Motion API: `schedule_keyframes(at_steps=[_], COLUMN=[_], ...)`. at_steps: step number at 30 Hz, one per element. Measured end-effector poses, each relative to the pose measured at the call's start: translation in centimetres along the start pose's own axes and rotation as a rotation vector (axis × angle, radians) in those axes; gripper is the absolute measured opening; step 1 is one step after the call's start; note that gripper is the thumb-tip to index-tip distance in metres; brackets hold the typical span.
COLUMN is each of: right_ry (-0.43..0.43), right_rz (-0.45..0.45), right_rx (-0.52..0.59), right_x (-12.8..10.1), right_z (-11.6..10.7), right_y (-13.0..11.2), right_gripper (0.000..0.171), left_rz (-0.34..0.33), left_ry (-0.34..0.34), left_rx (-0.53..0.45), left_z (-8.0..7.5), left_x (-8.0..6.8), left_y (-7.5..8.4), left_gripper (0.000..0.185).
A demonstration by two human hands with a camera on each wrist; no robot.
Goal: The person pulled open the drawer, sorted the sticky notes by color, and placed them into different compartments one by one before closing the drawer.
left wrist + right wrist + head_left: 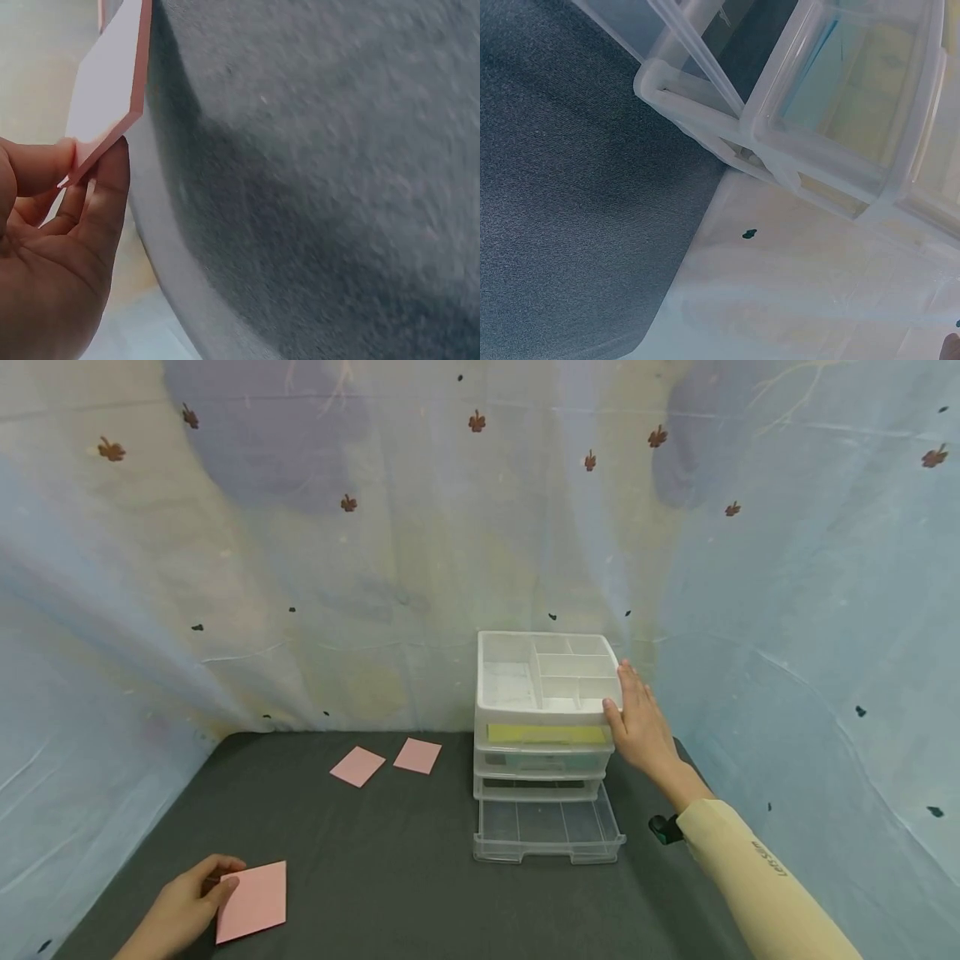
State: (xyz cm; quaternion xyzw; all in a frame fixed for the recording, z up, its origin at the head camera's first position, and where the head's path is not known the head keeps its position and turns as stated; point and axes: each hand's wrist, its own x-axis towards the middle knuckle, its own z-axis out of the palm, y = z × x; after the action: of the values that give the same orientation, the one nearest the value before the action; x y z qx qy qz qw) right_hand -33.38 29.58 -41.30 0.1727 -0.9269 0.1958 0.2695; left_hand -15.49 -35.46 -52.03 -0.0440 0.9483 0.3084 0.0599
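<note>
My left hand [225, 878] is at the near left of the dark table [420, 885] and pinches the left edge of a pink square pad [255, 900]. The left wrist view shows that pad [112, 82] tilted up off the cloth, held between thumb and fingers [105, 187]. My right hand [621, 692] rests with straight fingers against the upper right corner of a white plastic drawer unit [540, 764]. Its bottom drawer [547, 833] is pulled out and looks empty. The top drawer [546, 733] shows something yellow inside. The right wrist view shows the unit's side [832, 112].
Two more pink pads [357, 766] [417, 755] lie on the table left of the unit. The unit's top is a divided tray [547, 668]. A pale patterned sheet [300, 568] hangs close around the back and both sides.
</note>
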Motion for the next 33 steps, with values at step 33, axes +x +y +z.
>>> schedule_keyframes(at_steps=[33], right_ry=[-0.019], right_rz=[0.014], right_rx=[0.015], right_x=[0.1], right_z=[0.0], right_y=[0.0], right_gripper=[0.067], left_rz=[0.273], left_ry=[0.277], left_rx=[-0.179], left_z=[3.7], left_x=[3.7], left_y=[10.6], left_gripper=[0.014])
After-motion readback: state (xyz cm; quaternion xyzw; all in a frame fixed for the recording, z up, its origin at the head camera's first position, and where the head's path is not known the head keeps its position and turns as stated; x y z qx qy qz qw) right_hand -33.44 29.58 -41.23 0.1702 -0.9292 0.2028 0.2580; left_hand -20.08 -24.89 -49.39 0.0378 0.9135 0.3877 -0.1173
